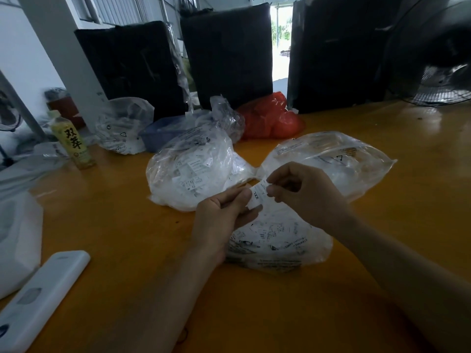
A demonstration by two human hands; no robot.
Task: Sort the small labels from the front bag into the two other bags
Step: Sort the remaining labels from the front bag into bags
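Observation:
A small white label (258,197) printed "XXL" is held between both hands above the front bag (280,240), a clear plastic bag of labels lying on the orange table. My left hand (224,215) grips the label's lower end with thumb and fingers. My right hand (300,189) pinches its upper end. Behind them lie two more clear bags: the left bag (188,174), full of white labels, and the right bag (339,159), flatter and partly hidden by my right hand.
A white remote-like device (40,296) lies at front left beside a white bag (17,240). A green-labelled bottle (72,141), another clear bag (122,126), a blue tub (163,133) and a red bag (270,118) stand behind. Black wrapped bundles (229,54) and a fan (438,72) line the back.

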